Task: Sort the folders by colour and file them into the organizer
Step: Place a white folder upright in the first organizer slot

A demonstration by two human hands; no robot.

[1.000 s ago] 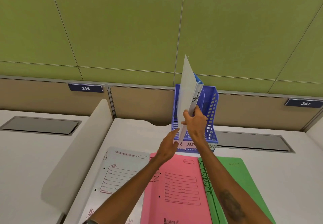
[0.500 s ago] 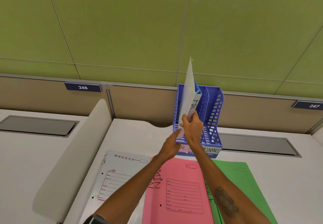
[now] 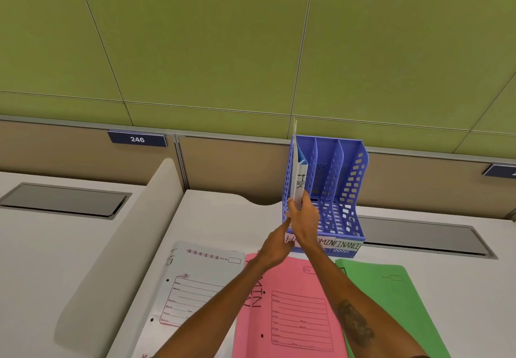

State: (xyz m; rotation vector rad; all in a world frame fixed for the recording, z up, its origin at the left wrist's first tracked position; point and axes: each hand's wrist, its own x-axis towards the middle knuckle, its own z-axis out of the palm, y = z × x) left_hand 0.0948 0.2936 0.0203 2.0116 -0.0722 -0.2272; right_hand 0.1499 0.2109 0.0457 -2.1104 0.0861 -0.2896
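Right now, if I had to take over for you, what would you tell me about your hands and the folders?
Right hand: gripping the white HR folder, standing upright in the leftmost slot of the blue organizer.
Left hand: open, fingertips steadying the folder's lower edge.
Done: white folder nearly filed; the other two slots look empty.
Left: another white folder, the pink folder and the green folder lie flat on the desk. Slot labels read ADMIN and FINANCE.

A green panelled wall (image 3: 223, 36) fills the upper view, far above the fingers. Below it runs a tan partition (image 3: 237, 162) carrying a blue plate (image 3: 137, 139) reading 246, up and left of the fingers. A white desk (image 3: 217, 218) lies beneath, with a curved divider (image 3: 125, 246) and grey cable hatch (image 3: 64, 199) to the left.
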